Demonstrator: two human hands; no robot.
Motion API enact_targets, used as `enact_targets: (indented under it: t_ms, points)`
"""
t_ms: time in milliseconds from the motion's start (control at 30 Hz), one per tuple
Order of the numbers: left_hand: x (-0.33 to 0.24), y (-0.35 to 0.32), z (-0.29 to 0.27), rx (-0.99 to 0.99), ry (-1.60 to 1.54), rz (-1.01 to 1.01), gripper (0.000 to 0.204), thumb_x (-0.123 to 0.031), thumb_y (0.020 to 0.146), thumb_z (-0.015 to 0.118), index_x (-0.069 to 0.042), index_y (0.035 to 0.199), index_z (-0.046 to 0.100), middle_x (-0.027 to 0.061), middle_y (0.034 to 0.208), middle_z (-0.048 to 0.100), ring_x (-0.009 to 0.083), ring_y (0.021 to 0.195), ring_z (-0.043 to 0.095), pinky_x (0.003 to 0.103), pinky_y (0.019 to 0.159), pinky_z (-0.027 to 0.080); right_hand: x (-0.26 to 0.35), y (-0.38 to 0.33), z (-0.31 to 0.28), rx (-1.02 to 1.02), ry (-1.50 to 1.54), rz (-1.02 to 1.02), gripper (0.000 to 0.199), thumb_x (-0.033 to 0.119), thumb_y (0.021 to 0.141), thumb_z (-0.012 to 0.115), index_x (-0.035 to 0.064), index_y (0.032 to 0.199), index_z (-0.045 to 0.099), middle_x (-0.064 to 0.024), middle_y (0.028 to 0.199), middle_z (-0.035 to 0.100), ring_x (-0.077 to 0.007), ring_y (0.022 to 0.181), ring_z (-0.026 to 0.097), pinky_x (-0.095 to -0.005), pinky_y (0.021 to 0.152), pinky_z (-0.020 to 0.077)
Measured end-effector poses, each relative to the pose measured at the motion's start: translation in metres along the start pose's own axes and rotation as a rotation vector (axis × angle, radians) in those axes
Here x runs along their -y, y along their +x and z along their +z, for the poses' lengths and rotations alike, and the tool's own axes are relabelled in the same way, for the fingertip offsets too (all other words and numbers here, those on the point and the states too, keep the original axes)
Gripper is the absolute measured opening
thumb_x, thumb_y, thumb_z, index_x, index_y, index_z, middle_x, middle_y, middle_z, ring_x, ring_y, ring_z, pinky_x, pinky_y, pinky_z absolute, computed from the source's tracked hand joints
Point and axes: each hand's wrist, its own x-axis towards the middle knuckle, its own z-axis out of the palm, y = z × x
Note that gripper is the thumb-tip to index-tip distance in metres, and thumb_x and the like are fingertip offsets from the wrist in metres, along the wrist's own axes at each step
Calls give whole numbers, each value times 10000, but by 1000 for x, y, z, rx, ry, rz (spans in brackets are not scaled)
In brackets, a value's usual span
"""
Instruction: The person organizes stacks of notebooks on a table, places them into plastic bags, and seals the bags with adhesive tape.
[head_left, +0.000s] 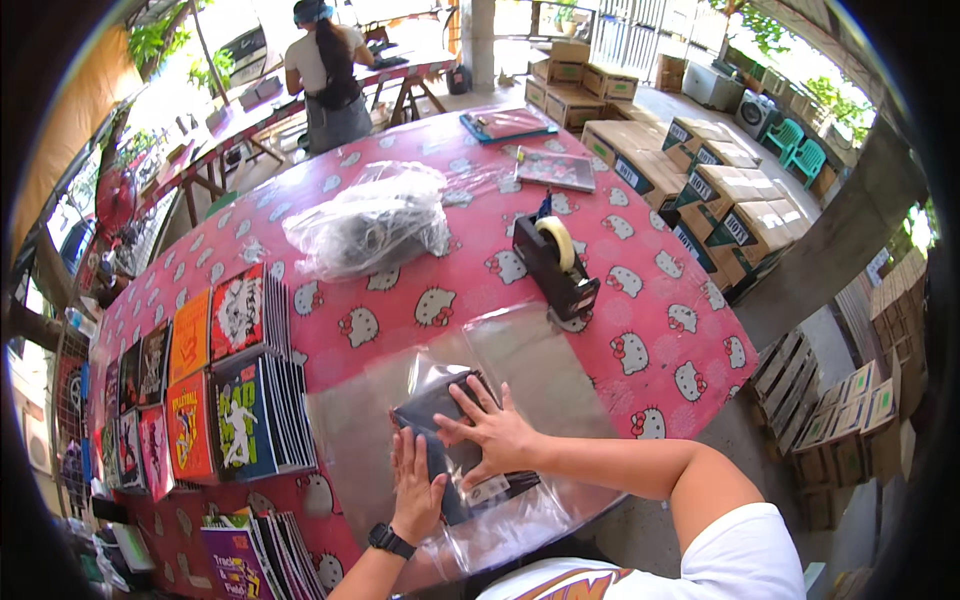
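Observation:
A dark notebook or stack of notebooks (428, 411) lies in front of me on clear plastic film (545, 365), and glossy plastic shows around its edges. Pressed flat along its left side is my left hand (414, 492), fingers stretched out and close together, with a black watch on that wrist. My right hand (495, 432) rests on top with its fingers spread. Neither hand grips anything. Whether the plastic fully covers the dark cover cannot be made out. Beyond the film stands a black tape dispenser (560, 275) with a roll of clear tape.
Several stacks of colourful notebooks (240, 420) fill the left of the pink patterned table (655, 330). Crumpled clear plastic bags (370, 222) lie farther back, near a flat wrapped pack (555, 168). Cardboard boxes (640, 165) are piled beyond the table. Another person (328, 75) stands at a far table.

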Motion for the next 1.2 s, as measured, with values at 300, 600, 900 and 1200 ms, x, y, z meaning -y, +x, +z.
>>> enact_targets:
  t_ms: [300,600,900,1200]
  points:
    - [-29,40,-9,234,335,-89,676,-500,786,564,-259,1378,345,-10,1483,199,351,1374,-9,656,1013,1,1,1,8,-148,109,8,1244,636,488,716,158,1440,73,-192,1481,57,-383,1367,-11,-638,1024,60]
    - [-27,38,-11,189,367,-113,699,-571,748,574,-302,1359,368,-47,1480,201,318,1378,5,637,1033,23,-82,-80,-18,-217,616,-318,139,95,651,640,127,786,644,-66,728,592,-227,694,575,-353,642,462]
    - [-28,39,-10,196,384,-112,697,-580,740,575,-315,1353,374,-55,1474,217,307,1379,23,638,1030,70,-273,4,-82,-516,644,991,381,346,731,691,-18,840,674,-128,836,672,-220,749,630,-334,706,471]
    - [-28,41,-7,174,357,-98,700,-596,734,569,-323,1350,379,-62,1477,203,313,1377,21,641,1028,76,-267,-26,-64,-582,1633,722,200,287,809,669,173,958,599,32,921,564,-152,838,516,-524,718,439]
